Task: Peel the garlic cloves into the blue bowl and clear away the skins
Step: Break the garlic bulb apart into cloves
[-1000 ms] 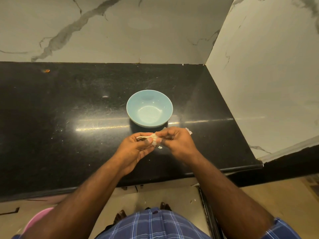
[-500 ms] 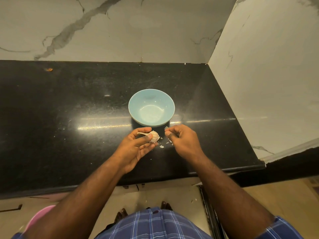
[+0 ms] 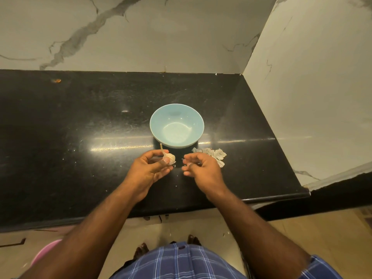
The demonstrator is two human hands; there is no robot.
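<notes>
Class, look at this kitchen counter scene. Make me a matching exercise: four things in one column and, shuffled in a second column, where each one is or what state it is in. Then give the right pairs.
Things
1. blue bowl
2. garlic bulb
3. garlic skins
4. right hand

Places or states
A. loose on the counter, right of the bowl's near edge
B. held in the left hand
C. empty, standing on the black counter
D. fingers curled, holding nothing clearly visible

Pairs: 1-C, 2-B, 3-A, 4-D
</notes>
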